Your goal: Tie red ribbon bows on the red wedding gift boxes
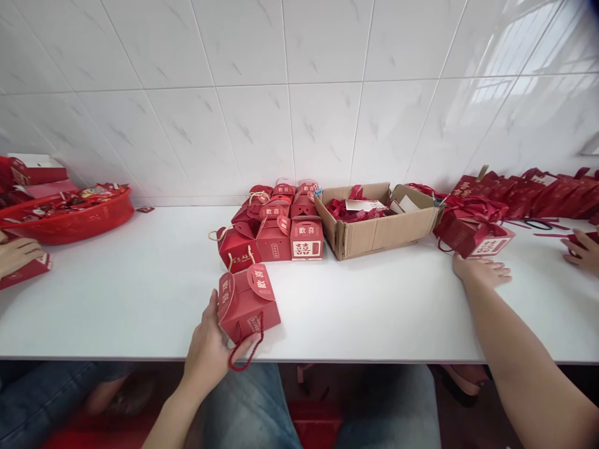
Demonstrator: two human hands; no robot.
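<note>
Near the table's front edge, my left hand (206, 352) grips a red gift box (250, 305) from its left and lower side. The box's lid flaps are folded over, and a dark red cord handle hangs from its near side. Further right, my right hand (482, 272) lies with fingers stretched out just in front of a ribbon-tied red box (475, 239). Whether the hand touches that box I cannot tell. Between the hands and further back stands a cluster of similar red boxes (274, 242), some with pale cord handles.
A cardboard box (388, 236) with red ribbons and cards stands behind, on the white table (365, 305). Far left is a red basin (112, 212) of small packets, beside another person's hand (16, 255). Rows of red bags (538, 190) and another person's hand (584, 249) are far right.
</note>
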